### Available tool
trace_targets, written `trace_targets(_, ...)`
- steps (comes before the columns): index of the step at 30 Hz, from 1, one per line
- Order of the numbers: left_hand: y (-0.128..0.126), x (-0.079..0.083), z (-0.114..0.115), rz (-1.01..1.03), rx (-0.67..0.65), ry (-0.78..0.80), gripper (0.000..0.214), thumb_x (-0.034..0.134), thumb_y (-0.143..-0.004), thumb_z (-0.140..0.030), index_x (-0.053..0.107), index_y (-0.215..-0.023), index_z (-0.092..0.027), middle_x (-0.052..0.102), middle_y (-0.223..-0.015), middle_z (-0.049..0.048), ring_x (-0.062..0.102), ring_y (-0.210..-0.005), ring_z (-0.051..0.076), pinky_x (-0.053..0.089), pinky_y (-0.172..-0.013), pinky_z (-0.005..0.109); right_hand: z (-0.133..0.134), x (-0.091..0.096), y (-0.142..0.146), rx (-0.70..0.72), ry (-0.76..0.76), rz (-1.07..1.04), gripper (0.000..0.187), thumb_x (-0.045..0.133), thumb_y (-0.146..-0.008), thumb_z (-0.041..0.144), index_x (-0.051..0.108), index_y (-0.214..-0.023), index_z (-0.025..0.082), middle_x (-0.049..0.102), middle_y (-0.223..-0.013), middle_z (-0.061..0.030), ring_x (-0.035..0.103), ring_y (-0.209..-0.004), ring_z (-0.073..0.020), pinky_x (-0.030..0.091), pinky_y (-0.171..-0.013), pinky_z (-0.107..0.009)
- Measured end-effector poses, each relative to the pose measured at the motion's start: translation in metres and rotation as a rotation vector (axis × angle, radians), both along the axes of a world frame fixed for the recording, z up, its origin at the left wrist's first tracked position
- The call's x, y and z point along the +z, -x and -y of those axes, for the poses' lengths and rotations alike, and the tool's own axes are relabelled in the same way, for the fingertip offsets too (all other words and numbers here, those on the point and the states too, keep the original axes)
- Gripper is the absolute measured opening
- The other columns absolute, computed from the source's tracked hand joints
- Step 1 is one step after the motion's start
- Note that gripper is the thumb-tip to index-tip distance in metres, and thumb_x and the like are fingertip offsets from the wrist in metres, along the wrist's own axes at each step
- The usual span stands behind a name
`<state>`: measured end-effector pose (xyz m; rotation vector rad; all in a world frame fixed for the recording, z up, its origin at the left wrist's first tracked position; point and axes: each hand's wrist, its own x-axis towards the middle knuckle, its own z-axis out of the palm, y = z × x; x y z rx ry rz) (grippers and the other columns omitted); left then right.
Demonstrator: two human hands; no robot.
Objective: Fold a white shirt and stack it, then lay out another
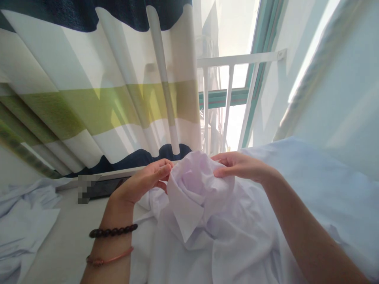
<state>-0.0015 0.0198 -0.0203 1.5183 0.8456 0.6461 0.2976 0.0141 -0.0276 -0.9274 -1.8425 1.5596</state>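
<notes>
White collared shirt point(189, 252), rumpled over the pale surface point(69, 236) at lower centre, with its collar point(186, 211) raised. Beyond it, a curtain point(109, 71) banded in navy, white and olive green. To the right, pale cloth point(314, 177). Past the curtain's edge, a teal window frame point(241, 93) behind a white railing point(237, 59). At far left, crumpled white cloth point(22, 232). Right hand point(244, 165): clamped on the collar's right side, thumb in front, fingers behind. Left hand point(145, 179): touching the collar's left edge; fingertips partly hidden, cannot tell whether pinched. Near the left wrist, a dark flat object point(103, 188), partly pixelated. On that forearm, dark beaded bracelet point(114, 231), thin reddish bangle point(114, 258)
</notes>
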Motion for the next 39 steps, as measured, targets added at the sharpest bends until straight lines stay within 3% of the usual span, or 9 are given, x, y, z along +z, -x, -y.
trace_targets(4, -0.013, 0.002, 0.004, -0.111, -0.057, -0.014, 0.051, 0.074, -0.077, -0.038, 0.048, -0.118, -0.022, 0.068, -0.099, 0.0046, 0.066, -0.087, 0.020, 0.052, -0.072, 0.028, 0.004, 0.000, 0.004, 0.122, 0.070, -0.059, 0.032, 0.072, -0.078, 0.034, 0.067, -0.104, 0.016, 0.068, -0.095, -0.0039, 0.064, -0.083, -0.0159, 0.051, -0.069, -0.024)
trace_targets(11, -0.009, 0.007, 0.006, -0.262, -0.043, -0.242, 0.059, 0.071, -0.076, -0.035, 0.048, -0.129, -0.023, 0.065, -0.114, 0.0063, 0.062, -0.102, 0.024, 0.051, -0.081, 0.029, -0.005, -0.011, 0.005, -0.022, 0.127, -0.325, 0.019, 0.076, -0.073, 0.026, 0.063, -0.082, 0.016, 0.061, -0.076, 0.0024, 0.058, -0.067, -0.0089, 0.046, -0.060, -0.019)
trace_targets(19, -0.017, 0.021, 0.016, -0.557, 0.083, -0.439, 0.052, 0.066, -0.069, -0.035, 0.061, -0.118, -0.019, 0.066, -0.116, 0.0073, 0.060, -0.107, 0.029, 0.049, -0.089, 0.036, -0.001, -0.006, 0.011, -0.281, -0.094, 0.014, 0.034, 0.077, -0.069, 0.040, 0.052, -0.066, 0.018, 0.050, -0.061, 0.0055, 0.046, -0.057, -0.0087, 0.031, -0.050, -0.021)
trace_targets(24, -0.018, 0.023, 0.024, -0.420, -0.008, -0.344, 0.069, 0.066, -0.076, -0.047, 0.045, -0.137, -0.025, 0.064, -0.122, 0.0067, 0.062, -0.107, 0.027, 0.051, -0.086, 0.034, 0.013, 0.005, 0.021, -0.306, -0.198, 0.052, 0.030, 0.074, -0.071, 0.037, 0.050, -0.068, 0.019, 0.049, -0.063, 0.0058, 0.046, -0.057, -0.0092, 0.031, -0.048, -0.022)
trace_targets(27, -0.022, 0.019, 0.021, -0.406, 0.111, -0.347, 0.074, 0.068, -0.072, -0.054, 0.045, -0.136, -0.025, 0.067, -0.114, 0.0079, 0.065, -0.101, 0.028, 0.052, -0.079, 0.034, 0.020, 0.010, 0.026, -0.213, -0.208, 0.088, 0.026, 0.074, -0.071, 0.036, 0.054, -0.073, 0.019, 0.056, -0.071, 0.0032, 0.052, -0.063, -0.0117, 0.038, -0.052, -0.022)
trace_targets(31, -0.038, 0.008, 0.012, -0.567, 0.319, -0.468, 0.069, 0.076, -0.062, -0.053, 0.054, -0.121, -0.024, 0.069, -0.099, 0.0072, 0.066, -0.091, 0.031, 0.050, -0.070, 0.034, 0.024, 0.013, 0.031, -0.142, -0.263, 0.132, 0.022, 0.070, -0.074, 0.035, 0.055, -0.076, 0.020, 0.057, -0.073, 0.0018, 0.056, -0.067, -0.0132, 0.042, -0.054, -0.024)
trace_targets(35, -0.053, -0.008, -0.003, -0.797, 0.688, -0.690, 0.047, 0.062, -0.078, -0.039, 0.051, -0.121, -0.023, 0.068, -0.098, 0.0108, 0.065, -0.095, 0.034, 0.047, -0.074, 0.037, 0.030, 0.017, 0.033, -0.136, -0.266, 0.166, 0.031, 0.067, -0.077, 0.034, 0.043, -0.064, 0.021, 0.052, -0.062, 0.0030, 0.058, -0.062, -0.0134, 0.046, -0.054, -0.025)
trace_targets(37, -0.054, -0.015, -0.010, -0.843, 0.732, -0.750, 0.043, 0.054, -0.082, -0.028, 0.048, -0.125, -0.023, 0.066, -0.111, 0.0132, 0.063, -0.102, 0.034, 0.046, -0.078, 0.038, 0.033, 0.022, 0.031, -0.153, -0.248, 0.089, 0.039, 0.066, -0.079, 0.035, 0.034, -0.060, 0.023, 0.056, -0.059, 0.0017, 0.062, -0.064, -0.0148, 0.049, -0.056, -0.026)
trace_targets(39, -0.049, -0.019, -0.015, -0.816, 0.651, -0.756, 0.042, 0.056, -0.081, -0.027, 0.050, -0.122, -0.021, 0.064, -0.117, 0.0131, 0.061, -0.105, 0.033, 0.046, -0.081, 0.038, 0.034, 0.026, 0.027, -0.231, -0.277, 0.011, 0.039, 0.064, -0.082, 0.036, 0.033, -0.061, 0.023, 0.061, -0.062, -0.0005, 0.063, -0.065, -0.0150, 0.050, -0.059, -0.028)
